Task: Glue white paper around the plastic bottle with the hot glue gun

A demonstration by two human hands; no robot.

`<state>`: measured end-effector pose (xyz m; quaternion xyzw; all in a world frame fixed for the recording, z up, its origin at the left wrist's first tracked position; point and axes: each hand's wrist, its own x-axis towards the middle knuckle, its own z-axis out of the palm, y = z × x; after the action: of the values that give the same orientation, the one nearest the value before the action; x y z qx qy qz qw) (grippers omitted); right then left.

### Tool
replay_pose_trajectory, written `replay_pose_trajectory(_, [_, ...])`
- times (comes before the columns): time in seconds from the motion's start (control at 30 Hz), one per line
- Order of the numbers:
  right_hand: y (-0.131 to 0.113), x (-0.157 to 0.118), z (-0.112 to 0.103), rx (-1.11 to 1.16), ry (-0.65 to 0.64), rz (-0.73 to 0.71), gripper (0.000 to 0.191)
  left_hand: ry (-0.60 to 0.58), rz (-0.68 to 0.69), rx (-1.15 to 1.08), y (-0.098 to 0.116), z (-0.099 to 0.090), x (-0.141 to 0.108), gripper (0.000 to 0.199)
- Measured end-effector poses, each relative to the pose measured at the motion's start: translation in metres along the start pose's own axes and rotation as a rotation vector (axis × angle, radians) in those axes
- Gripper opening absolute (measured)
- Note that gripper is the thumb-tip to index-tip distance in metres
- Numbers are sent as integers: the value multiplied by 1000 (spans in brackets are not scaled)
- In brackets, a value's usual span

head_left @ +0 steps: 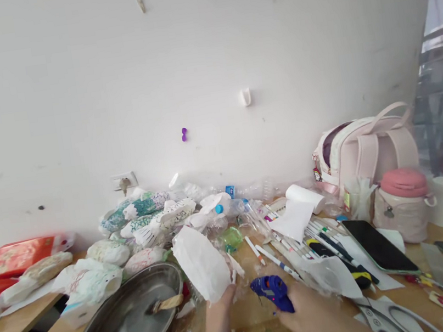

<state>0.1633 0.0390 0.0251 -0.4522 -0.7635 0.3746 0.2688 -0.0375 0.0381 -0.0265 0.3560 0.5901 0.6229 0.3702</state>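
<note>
My left hand point(224, 302) is closed around the lower end of a white paper-covered form point(200, 260), which leans up and to the left. A small white strip sticks out by its fingers. In my right hand point(303, 309) is a blue hot glue gun point(272, 290), gripped by its handle, its nozzle pointing left toward the white form. Nozzle and form are apart. Left of my left hand lies a dark oval basin point(124, 325) with cloudy liquid and a brush point(167, 304) across its rim.
Behind the basin are several decorated paper-covered forms point(166, 218). Clear plastic bottles point(246, 195), markers point(277, 262) and a paper roll point(305, 198) crowd the middle. At right are scissors point(384, 319), a phone point(379, 247), a pink jar point(403, 211) and a backpack point(369, 149).
</note>
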Motion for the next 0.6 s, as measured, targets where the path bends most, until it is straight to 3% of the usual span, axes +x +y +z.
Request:
replay_pose_trajectory(0.13, [8, 2, 10, -105, 73, -48, 33, -8, -1, -50, 3, 1, -1, 28])
replay_pose_trajectory(0.27, [4, 0, 9, -185, -40, -8, 42, -8, 24, -97, 4, 5, -8, 24])
replay_pose_trajectory(0.4, [-7, -3, 5, -279, -88, 83, 36, -42, 69, -117, 11, 11, -20, 20])
replay_pose_trajectory(0.5, [-16, -7, -1, -379, -63, 114, 24, -66, 80, -94, 15, 13, -24, 20])
replay_pose_trajectory(0.6, [-29, -14, -15, -409, -7, 126, 25, -92, 62, -31, 18, 12, -25, 20])
